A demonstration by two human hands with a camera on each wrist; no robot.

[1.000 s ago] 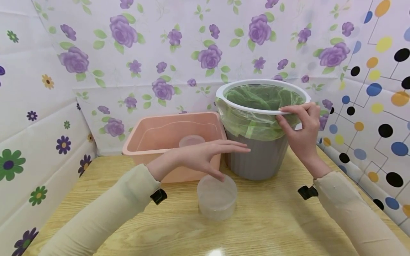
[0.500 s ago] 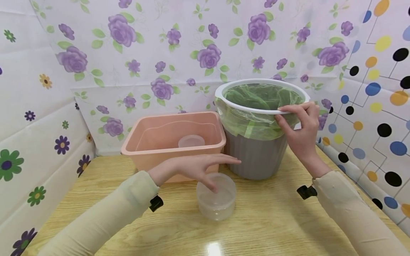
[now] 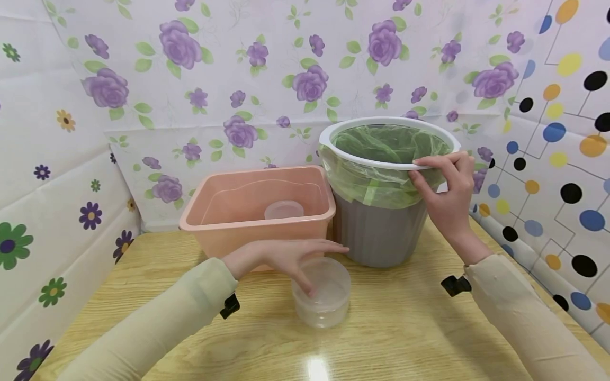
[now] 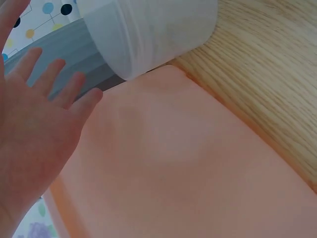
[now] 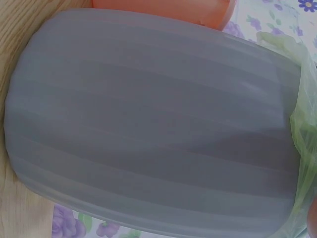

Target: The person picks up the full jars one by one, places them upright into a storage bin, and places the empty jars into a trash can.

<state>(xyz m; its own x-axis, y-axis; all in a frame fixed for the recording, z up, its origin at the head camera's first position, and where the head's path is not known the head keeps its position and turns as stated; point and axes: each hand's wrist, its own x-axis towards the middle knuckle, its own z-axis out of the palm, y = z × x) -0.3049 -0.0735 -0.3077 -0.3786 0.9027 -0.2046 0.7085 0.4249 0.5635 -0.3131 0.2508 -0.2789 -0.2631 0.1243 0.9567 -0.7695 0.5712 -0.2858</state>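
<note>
One green bag [image 3: 381, 191] lines the grey bin [image 3: 381, 235].

no readable text, labels, brands, numbers or signs in any of the three views
</note>
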